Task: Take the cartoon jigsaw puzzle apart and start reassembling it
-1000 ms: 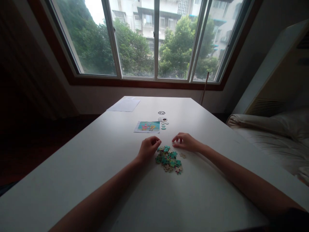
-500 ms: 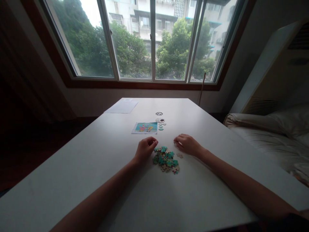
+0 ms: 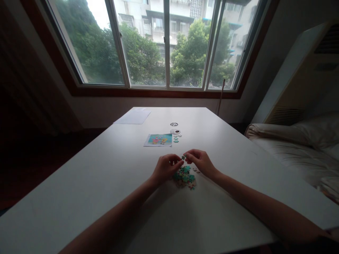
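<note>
A small green jigsaw puzzle piece (image 3: 183,157) is raised above the far end of the pile. My right hand (image 3: 200,161) pinches it from the right between thumb and fingers. From the left, the thumb and fingertips of my left hand (image 3: 167,167) close at its other edge; the fingers partly cover the piece. Below both hands lies a heap of jigsaw puzzle pieces (image 3: 186,175), some green side up, others showing beige backs. My left hand hides the heap's left part. A few beige pieces (image 3: 196,170) rest just right of the heap, beneath my right hand.
Beyond my hands on the white table (image 3: 111,169) lies a colourful picture card (image 3: 160,139). Several separate puzzle pieces (image 3: 176,139) sit beside it, with two round discs (image 3: 174,131) behind. White paper (image 3: 133,116) lies at the far left; a sofa (image 3: 286,141) stands at the right.
My hands have come together over the pile, the left moving right and the right moving left. A green puzzle piece now shows between their fingertips.
</note>
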{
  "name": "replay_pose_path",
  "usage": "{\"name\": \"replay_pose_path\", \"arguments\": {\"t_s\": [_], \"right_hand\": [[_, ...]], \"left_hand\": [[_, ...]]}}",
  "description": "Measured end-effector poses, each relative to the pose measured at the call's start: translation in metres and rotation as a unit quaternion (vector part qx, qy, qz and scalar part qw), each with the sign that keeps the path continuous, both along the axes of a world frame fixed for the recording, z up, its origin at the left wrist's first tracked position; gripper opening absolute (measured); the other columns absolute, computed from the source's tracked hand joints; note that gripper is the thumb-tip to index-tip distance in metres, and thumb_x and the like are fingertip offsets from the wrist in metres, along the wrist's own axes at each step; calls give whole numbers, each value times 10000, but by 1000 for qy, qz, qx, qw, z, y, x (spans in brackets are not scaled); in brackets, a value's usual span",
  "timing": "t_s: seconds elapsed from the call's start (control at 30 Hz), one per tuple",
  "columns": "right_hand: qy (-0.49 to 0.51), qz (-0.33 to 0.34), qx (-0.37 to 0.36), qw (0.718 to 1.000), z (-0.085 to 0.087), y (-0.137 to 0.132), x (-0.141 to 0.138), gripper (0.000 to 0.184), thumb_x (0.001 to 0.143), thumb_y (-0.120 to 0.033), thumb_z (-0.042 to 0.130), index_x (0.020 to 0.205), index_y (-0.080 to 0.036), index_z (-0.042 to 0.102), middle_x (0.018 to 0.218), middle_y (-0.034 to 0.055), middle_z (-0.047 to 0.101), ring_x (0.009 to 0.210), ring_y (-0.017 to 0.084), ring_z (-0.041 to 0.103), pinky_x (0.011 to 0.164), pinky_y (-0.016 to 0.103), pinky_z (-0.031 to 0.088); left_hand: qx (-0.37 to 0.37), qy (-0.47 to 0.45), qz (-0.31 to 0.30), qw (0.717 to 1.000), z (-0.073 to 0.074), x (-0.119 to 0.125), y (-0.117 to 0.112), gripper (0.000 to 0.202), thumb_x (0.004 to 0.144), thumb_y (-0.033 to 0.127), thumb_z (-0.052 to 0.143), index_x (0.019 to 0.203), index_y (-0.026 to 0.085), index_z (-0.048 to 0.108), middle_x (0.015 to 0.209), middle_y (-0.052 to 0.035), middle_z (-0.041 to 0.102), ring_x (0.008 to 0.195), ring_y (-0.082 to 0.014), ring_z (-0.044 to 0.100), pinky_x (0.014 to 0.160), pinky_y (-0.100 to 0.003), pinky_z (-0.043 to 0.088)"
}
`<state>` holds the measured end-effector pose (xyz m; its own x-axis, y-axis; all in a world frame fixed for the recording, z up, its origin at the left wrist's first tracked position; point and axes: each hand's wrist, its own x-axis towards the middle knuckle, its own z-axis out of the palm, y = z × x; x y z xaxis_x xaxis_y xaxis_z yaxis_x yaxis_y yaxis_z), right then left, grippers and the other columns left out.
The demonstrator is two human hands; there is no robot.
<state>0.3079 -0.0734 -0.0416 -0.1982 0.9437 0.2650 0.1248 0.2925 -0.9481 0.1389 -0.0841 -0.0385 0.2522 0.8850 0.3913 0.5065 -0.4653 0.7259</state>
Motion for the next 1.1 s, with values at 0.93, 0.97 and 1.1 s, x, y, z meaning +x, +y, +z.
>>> {"name": "replay_pose_path", "arguments": {"t_s": [0.93,0.97,1.1], "right_hand": [[-134,-106,75,982,-2,18,28,253,742,-352,536,723,-127,648,592,29,604,550,122,526,529,228,419],[-133,-108,75,982,-2,18,29,255,743,-354,535,724,-126,649,589,28,603,548,121,525,527,228,419],[-148,-106,84,980,-3,18,30,257,752,-360,529,731,-134,650,609,31,620,569,129,541,542,232,416]], "left_hand": [[-12,-40,55,998,-17,-21,23,218,716,350,541,662,151,612,596,-2,580,557,-128,485,538,-230,364],[-15,-39,55,998,-17,-22,24,224,714,358,540,662,152,611,595,-1,579,557,-129,488,539,-230,364],[-25,-37,52,998,-19,-22,24,232,710,368,542,655,153,608,579,5,569,540,-126,483,537,-229,368]]}}
